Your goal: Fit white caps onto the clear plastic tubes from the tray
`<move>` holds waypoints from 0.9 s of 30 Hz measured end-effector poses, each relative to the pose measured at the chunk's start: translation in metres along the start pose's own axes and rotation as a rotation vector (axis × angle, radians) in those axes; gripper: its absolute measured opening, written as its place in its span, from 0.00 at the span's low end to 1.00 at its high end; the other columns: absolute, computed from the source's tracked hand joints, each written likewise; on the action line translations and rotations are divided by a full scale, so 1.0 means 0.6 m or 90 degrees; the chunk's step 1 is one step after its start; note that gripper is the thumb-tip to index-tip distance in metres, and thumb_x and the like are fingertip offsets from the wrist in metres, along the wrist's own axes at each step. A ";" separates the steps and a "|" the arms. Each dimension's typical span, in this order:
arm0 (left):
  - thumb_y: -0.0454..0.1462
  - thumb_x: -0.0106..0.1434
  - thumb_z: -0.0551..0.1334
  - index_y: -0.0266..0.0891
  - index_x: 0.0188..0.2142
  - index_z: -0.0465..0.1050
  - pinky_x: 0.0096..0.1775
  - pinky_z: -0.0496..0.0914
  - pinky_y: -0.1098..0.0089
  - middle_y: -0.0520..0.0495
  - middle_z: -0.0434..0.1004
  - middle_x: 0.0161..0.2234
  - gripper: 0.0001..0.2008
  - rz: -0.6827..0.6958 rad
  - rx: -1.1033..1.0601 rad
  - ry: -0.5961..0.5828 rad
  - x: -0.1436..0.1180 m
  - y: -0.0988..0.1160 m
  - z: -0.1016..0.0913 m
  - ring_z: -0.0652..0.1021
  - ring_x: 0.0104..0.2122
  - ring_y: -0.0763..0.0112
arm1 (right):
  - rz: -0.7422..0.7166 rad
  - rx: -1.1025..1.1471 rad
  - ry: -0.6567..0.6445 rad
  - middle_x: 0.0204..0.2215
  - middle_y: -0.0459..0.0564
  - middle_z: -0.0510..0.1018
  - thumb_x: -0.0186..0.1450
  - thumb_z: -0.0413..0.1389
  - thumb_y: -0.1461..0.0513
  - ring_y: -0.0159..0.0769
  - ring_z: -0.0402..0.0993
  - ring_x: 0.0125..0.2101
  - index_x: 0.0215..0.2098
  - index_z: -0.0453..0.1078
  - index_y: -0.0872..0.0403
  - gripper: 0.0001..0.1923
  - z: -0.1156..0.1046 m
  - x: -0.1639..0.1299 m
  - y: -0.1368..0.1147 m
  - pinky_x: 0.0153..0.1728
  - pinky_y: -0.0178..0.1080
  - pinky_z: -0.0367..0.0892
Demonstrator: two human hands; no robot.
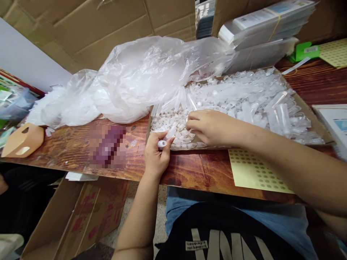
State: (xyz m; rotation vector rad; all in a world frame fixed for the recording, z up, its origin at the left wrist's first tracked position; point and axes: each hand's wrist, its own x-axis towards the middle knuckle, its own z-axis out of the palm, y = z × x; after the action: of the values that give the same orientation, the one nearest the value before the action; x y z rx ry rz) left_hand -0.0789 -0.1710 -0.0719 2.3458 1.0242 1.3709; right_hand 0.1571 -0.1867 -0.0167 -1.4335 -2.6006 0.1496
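Observation:
My left hand [156, 156] holds a small clear plastic tube [162, 143] between thumb and fingers at the near left corner of a flat cardboard tray [314, 121]. The tray holds a heap of clear plastic tubes [260, 97] and small white caps [173, 124]. My right hand [214, 126] rests palm down on the tray, its fingertips in the pile of caps. Whether it has pinched a cap I cannot tell.
A crumpled clear plastic bag [135, 79] lies left of the tray on the wooden table [78, 144]. A yellow dotted sticker sheet [252, 169] sits at the near edge. Bundled packets [265, 25] and cardboard boxes stand behind. An open cardboard box [67, 216] is below left.

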 end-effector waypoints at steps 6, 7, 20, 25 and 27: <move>0.40 0.73 0.64 0.41 0.43 0.71 0.40 0.73 0.69 0.48 0.78 0.38 0.05 -0.035 0.021 0.016 -0.001 0.004 0.000 0.80 0.38 0.69 | -0.042 0.052 -0.099 0.39 0.57 0.78 0.69 0.51 0.69 0.44 0.73 0.39 0.39 0.74 0.55 0.10 0.007 0.002 -0.013 0.39 0.43 0.62; 0.40 0.73 0.63 0.41 0.43 0.71 0.40 0.73 0.68 0.48 0.78 0.38 0.05 -0.039 0.018 0.020 -0.001 0.005 0.000 0.80 0.38 0.69 | -0.031 0.054 -0.116 0.39 0.57 0.78 0.69 0.51 0.68 0.45 0.74 0.39 0.39 0.74 0.55 0.10 0.008 0.002 -0.014 0.39 0.43 0.62; 0.43 0.73 0.65 0.41 0.44 0.74 0.42 0.74 0.67 0.48 0.80 0.39 0.08 -0.020 -0.094 0.013 -0.003 0.011 0.000 0.80 0.38 0.69 | 0.041 0.111 -0.092 0.39 0.56 0.80 0.68 0.58 0.63 0.46 0.77 0.42 0.37 0.75 0.54 0.04 0.012 -0.016 0.023 0.44 0.43 0.70; 0.43 0.73 0.64 0.40 0.44 0.76 0.39 0.74 0.67 0.48 0.81 0.36 0.09 -0.014 -0.119 -0.033 -0.002 0.020 -0.004 0.80 0.35 0.69 | 0.027 0.189 0.199 0.37 0.53 0.82 0.73 0.56 0.52 0.42 0.77 0.34 0.42 0.75 0.52 0.12 -0.015 -0.031 0.011 0.39 0.43 0.72; 0.42 0.73 0.65 0.40 0.45 0.77 0.39 0.74 0.66 0.47 0.81 0.36 0.08 0.004 -0.127 -0.047 -0.001 0.023 -0.006 0.80 0.35 0.68 | 0.010 0.198 0.246 0.38 0.54 0.82 0.73 0.56 0.49 0.44 0.79 0.37 0.42 0.76 0.50 0.15 -0.022 -0.032 -0.003 0.41 0.46 0.73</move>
State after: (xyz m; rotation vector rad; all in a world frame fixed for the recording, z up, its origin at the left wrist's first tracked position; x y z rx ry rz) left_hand -0.0758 -0.1817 -0.0635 2.2376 0.8197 1.3126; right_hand 0.1685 -0.2039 -0.0053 -1.2323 -2.1452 0.2406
